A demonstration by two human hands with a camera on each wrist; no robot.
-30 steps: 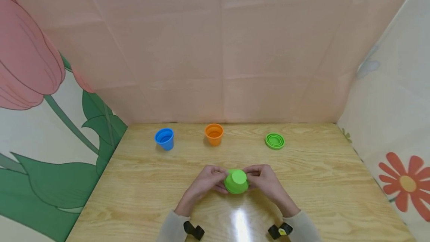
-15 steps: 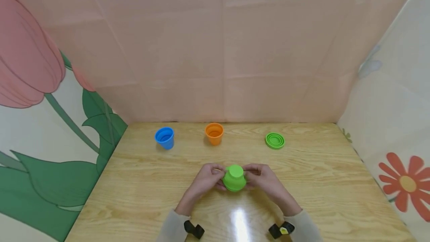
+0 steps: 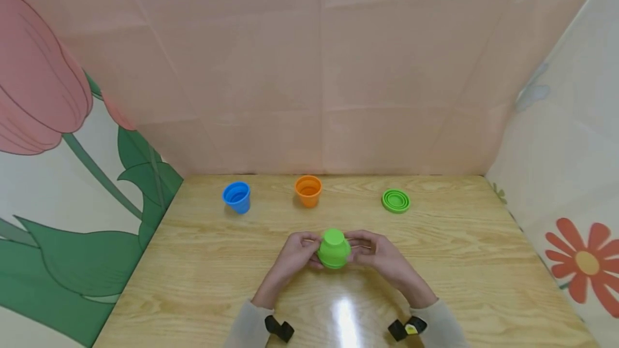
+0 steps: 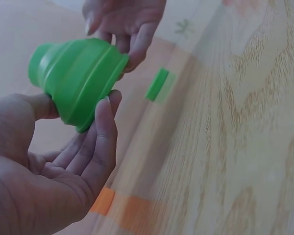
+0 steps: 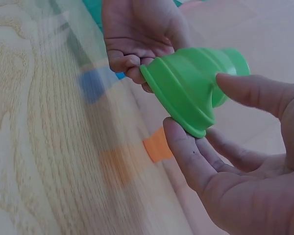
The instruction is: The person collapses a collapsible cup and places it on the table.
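Both hands hold a green collapsible cup point(image 3: 333, 251) upside down over the near middle of the table, its narrow base upward in the head view. My left hand point(image 3: 296, 254) pinches it from the left, thumb on the ridged wall point(image 4: 73, 73) and fingers at the wide rim. From the right, my right hand point(image 3: 384, 259) has its thumb pressing a dent into the side wall point(image 5: 186, 88), while its fingertips support the rim. The inside of the cup is hidden.
Along the back of the wooden table point(image 3: 203, 283) stand a blue cup point(image 3: 237, 197) and an orange cup point(image 3: 308, 191), both expanded. A second green cup point(image 3: 396, 201) lies collapsed flat at the back right. A pink cloth wall point(image 3: 319, 69) rises behind the table.
The green cup has shifted slightly away and to the left, and its base now points more upward. Its stepped wall looks more drawn out. The right hand's fingers have spread along its side.
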